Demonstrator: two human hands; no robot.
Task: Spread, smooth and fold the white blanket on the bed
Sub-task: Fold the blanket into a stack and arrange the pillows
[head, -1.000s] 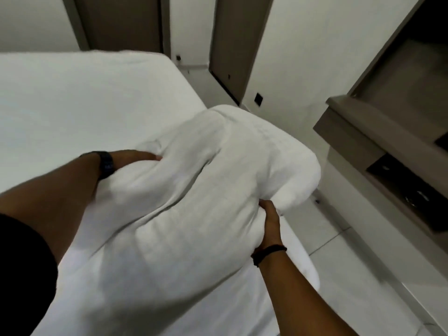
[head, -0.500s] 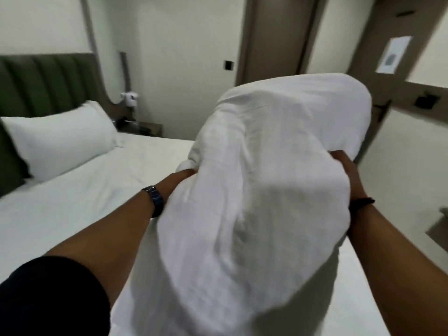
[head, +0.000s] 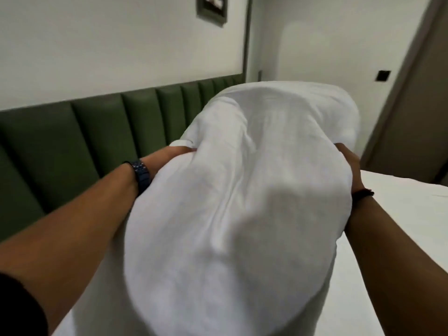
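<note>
white blanket (head: 232,202), bundled, is held up over the bed (head: 400,214), left hand (head: 169,155) and right hand (head: 349,163) gripping its sides; spreading not yet begun, next likely lowering it flat.

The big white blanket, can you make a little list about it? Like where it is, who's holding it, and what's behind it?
thing: white blanket, bunched into a puffy bundle
where: lifted up in front of the camera, over the bed
left hand: grip on the blanket's left side, fingers hidden in the cloth
right hand: grip on the blanket's right side
spread or folded: neither yet
behind: green padded headboard, framed picture on the wall
</note>
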